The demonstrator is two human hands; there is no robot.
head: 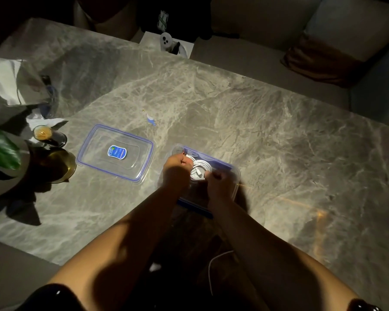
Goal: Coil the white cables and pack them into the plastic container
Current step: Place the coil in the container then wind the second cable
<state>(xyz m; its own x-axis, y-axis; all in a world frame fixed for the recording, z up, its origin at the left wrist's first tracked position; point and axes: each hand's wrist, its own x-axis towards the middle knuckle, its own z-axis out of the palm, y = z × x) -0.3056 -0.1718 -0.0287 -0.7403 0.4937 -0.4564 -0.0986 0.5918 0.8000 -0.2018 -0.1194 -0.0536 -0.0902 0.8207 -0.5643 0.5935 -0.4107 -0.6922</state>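
Coiled white cable (200, 169), clear rectangular plastic container (235, 176), veined marble table (279, 131)

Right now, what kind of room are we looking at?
Probably a dimly lit living room at home: a marble-look table stands by a cushioned sofa with a brown pillow, and a leafy houseplant sits on the left.
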